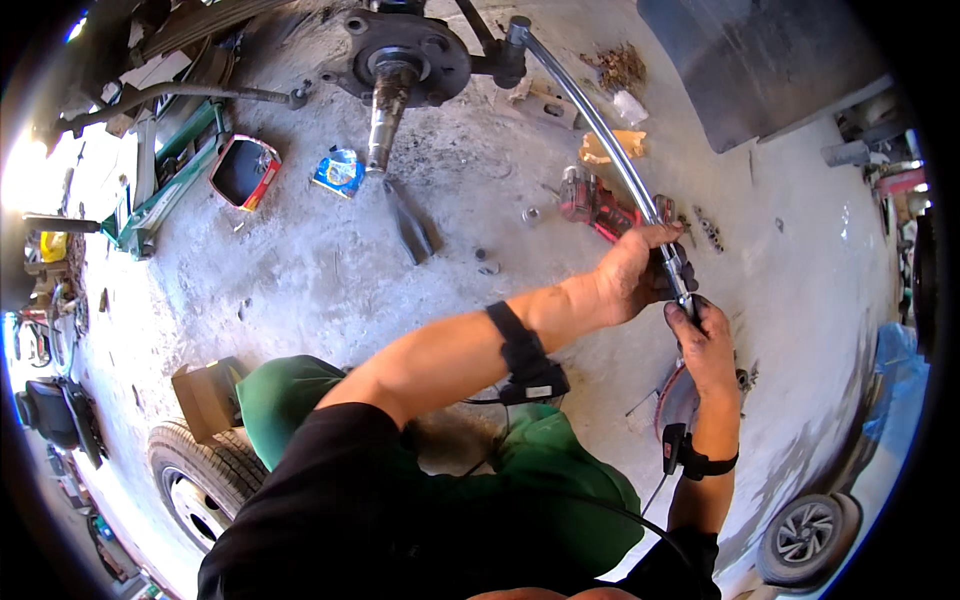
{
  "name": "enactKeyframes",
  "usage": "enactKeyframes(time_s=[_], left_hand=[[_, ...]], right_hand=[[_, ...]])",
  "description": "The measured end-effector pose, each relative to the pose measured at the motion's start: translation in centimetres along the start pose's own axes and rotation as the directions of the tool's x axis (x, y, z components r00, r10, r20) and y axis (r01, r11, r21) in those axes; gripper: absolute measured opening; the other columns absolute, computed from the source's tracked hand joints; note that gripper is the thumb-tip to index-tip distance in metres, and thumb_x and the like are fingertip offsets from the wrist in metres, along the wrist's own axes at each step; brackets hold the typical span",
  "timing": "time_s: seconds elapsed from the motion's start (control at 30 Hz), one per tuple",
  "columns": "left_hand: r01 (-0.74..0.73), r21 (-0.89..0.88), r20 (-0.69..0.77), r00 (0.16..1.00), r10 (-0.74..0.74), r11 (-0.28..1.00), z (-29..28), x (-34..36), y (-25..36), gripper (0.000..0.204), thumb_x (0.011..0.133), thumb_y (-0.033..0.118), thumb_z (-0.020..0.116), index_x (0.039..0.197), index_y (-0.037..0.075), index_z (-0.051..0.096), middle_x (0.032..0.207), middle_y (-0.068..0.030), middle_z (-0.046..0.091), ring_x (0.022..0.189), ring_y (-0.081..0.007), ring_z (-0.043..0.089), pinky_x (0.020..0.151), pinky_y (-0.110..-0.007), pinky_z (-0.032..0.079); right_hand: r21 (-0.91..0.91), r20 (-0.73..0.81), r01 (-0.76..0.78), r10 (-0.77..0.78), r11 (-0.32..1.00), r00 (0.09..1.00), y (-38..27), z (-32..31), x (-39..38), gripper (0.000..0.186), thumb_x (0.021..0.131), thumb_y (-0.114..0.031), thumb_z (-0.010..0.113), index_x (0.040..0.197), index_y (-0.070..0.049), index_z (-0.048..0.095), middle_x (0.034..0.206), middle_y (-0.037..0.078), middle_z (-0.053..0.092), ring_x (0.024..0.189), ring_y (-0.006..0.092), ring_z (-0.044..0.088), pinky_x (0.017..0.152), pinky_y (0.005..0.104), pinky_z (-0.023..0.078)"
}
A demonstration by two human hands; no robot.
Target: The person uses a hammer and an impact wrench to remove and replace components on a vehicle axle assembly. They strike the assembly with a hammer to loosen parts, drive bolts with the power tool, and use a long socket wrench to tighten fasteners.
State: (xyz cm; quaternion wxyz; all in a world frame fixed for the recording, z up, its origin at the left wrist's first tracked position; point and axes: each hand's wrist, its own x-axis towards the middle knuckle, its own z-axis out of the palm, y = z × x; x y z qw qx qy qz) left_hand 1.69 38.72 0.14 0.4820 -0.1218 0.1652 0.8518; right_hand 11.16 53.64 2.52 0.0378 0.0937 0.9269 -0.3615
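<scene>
A long chrome wrench bar [605, 135] slants from the upper middle down to my hands, its far head on a joint beside the greasy wheel hub and spindle [390, 110]. My left hand [635, 270] is wrapped round the bar near its lower end. Just below, my right hand [705, 335] closes on the very end of the same bar, thumb pressed along it. Behind the bar a red and black cordless power tool [600, 205] lies on the concrete floor. Black straps with small devices sit on both forearms.
A dark metal wedge-shaped fork [408, 225] lies below the spindle. Nearby are a blue packet [340, 172] and a red-rimmed container [245, 172]. A green jack [165, 190] stands at left. A tyre [205, 480] with a cardboard box [207, 400] is beside my left leg.
</scene>
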Motion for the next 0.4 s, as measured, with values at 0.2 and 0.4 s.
enactKeyframes(time_s=[0.2,0.4], left_hand=[[-0.097,-0.206,-0.036,0.995,0.091,0.974,-0.3,-0.2,-2.7,0.022,0.082,0.017,0.06,0.072,0.013,0.04,0.061,0.0011,0.033,0.053,-0.0138,0.034,0.051,-0.029,0.033],[-0.053,-0.163,-0.177,0.984,0.024,0.985,-0.1,-5.4,-2.8,0.022,0.083,0.015,0.058,0.072,0.013,0.039,0.06,0.002,0.031,0.052,-0.0117,0.03,0.048,-0.027,0.029]], right_hand=[[0.345,0.299,-0.437,0.345,0.83,0.89,-2.5,0.7,-2.6,0.017,0.086,-0.021,0.06,0.076,-0.011,0.051,0.062,-0.006,0.044,0.048,0.003,0.035,0.041,0.019,0.025],[0.358,0.209,-0.455,0.405,0.816,0.89,-5.1,4.1,-6.7,0.016,0.086,-0.02,0.06,0.078,-0.01,0.051,0.059,-0.006,0.043,0.045,0.0029,0.035,0.038,0.0196,0.024]])
